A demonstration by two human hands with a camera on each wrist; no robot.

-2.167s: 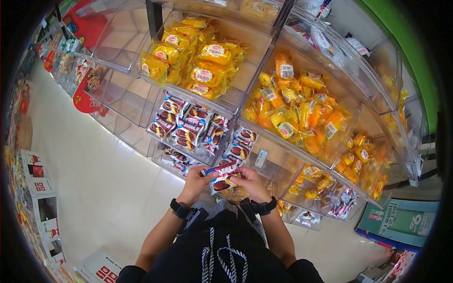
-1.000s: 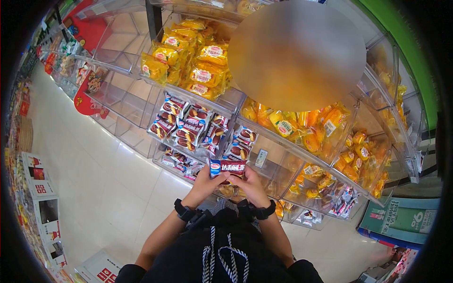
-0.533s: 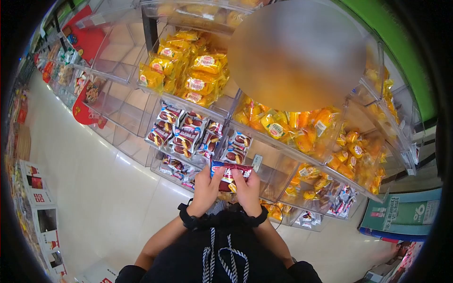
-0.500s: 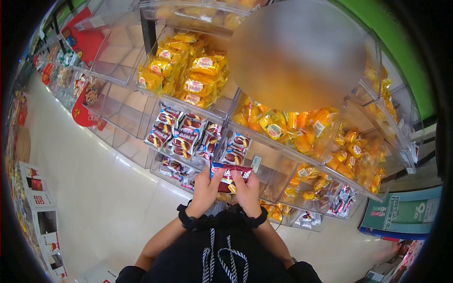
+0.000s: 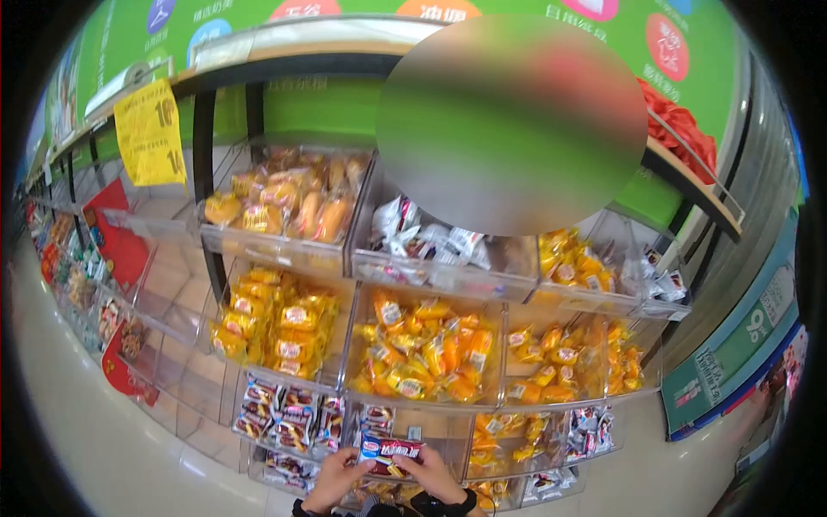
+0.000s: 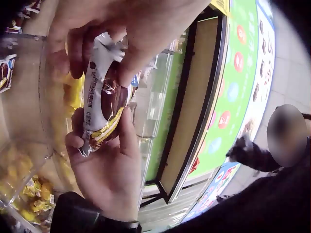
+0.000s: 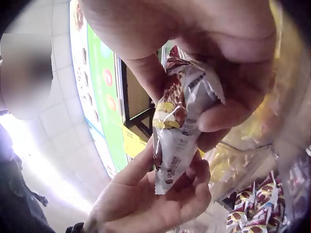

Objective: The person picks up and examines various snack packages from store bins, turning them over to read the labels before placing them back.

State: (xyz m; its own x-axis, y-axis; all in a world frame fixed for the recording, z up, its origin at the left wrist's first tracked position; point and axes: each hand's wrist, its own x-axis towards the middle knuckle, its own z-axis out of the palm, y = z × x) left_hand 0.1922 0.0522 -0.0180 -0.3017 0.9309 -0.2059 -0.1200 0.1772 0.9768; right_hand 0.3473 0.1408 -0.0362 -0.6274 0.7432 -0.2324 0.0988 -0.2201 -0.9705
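Observation:
Both hands hold a wrapped chocolate pie (image 5: 390, 454) in front of the lower bins. Its packet has a dark red and blue front with white lettering. My left hand (image 5: 332, 481) grips the left end and my right hand (image 5: 435, 478) the right end, thumbs on the near side. In the left wrist view, the packet's whitish printed back (image 6: 97, 90) shows between the fingers. The right wrist view shows the silvery wrapper (image 7: 181, 126) with a crimped end, right fingers curled over one end and left fingers around the other. Similar packets (image 5: 289, 418) lie in a bin just beyond.
Clear plastic bins hold yellow-wrapped breads (image 5: 293, 332), orange-yellow packets (image 5: 431, 349) and white packets (image 5: 431, 241). A yellow price sign (image 5: 153, 129) hangs at upper left. A teal carton (image 5: 732, 336) stands at right. A blurred oval hides part of the upper shelf.
The head view has tilted up, so the upper shelf and green wall show and the hands sit lower. Earlier the pie packet was turned in the hands; both hands still hold it.

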